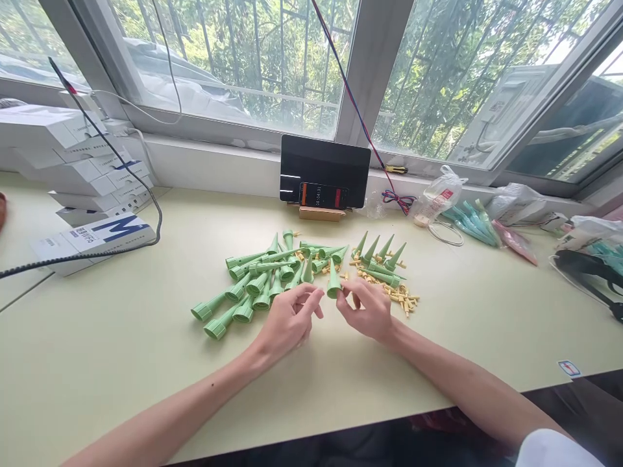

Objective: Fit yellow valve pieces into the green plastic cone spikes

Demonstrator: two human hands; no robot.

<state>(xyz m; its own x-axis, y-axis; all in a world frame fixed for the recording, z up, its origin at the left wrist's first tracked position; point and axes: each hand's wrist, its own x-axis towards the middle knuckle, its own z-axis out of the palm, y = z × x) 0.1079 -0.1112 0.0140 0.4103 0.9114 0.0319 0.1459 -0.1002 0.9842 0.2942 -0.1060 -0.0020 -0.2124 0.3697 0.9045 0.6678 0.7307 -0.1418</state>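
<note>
My right hand [367, 309] pinches a green plastic plant-watering spike [333, 283] near its wide end; the spike stands point up. To its left, my left hand [292, 316] hovers with fingers curled and thumb against the index finger; whatever it may hold is hidden. Just beyond that hand lies a pile of green spikes [256, 285], many with hollow wide ends towards me. Right of the pile, several spikes [370, 250] stand upright. Small yellow valve-like pieces [405, 299] are heaped beside my right hand, partly behind it.
A black tablet [325, 159] leans on a stand, with a phone [324, 196] showing a timer before it. White boxes [92, 162] are stacked left, crossed by a black cable [139, 175]. Bagged teal pieces [472, 222] lie right. A sticker [569, 368] is near the front edge.
</note>
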